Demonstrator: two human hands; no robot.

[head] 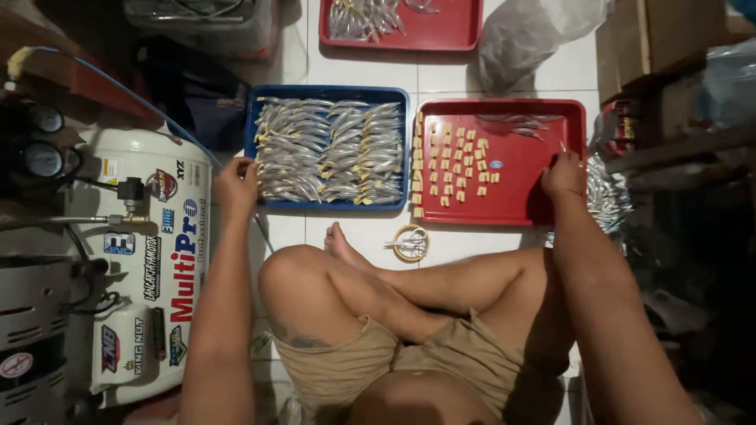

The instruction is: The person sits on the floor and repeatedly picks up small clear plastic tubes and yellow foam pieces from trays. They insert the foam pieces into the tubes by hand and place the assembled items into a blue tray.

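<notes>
Seated person, each hand at the outer edge of a tray on a tiled floor.

The left hand (236, 187) grips the left rim of the blue tray (328, 206), centre frame, its long axis running left to right. Silver fish (327, 149) fill it in columns, each lying crosswise. The right hand (564, 173) rests on the right part of the red tray (512, 211), just beside the blue one; whether it pinches anything cannot be told. Yellow pieces (457, 165) fill its left half. Scissors (409, 244) lie below the trays, near a foot (342, 245). A compressor (150, 260) crowds the left; boxes (661, 39) the upper right.
</notes>
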